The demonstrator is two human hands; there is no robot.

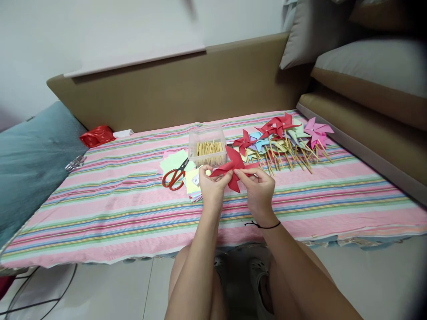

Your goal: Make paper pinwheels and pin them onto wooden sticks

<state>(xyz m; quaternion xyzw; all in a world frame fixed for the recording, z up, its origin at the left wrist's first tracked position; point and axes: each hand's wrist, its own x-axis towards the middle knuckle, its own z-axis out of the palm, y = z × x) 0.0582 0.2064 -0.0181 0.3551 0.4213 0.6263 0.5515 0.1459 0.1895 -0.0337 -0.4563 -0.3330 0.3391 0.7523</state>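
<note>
A red paper pinwheel (pixel 236 159) is held up in front of me between both hands. My left hand (pixel 215 184) pinches its left side with thumb and fingers. On the other side, my right hand (pixel 258 186) grips a blade near the middle, its thumb close to the centre. No stick shows on this pinwheel. Just behind it stands a clear plastic box (pixel 207 133) of thin wooden sticks (pixel 210 149). To the left lie red-handled scissors (pixel 175 177) on green paper sheets (pixel 175 161), with a stack of small paper squares (pixel 192 183) close to my left hand.
Finished pinwheels (pixel 280 133) on sticks lie heaped at the right on a striped cloth (pixel 116 213). A red plastic bag (pixel 97 136), a small white object (pixel 122 133) and a clear crinkled packet (pixel 76 163) are at the far left. Cushions (pixel 370 66) are piled at the right.
</note>
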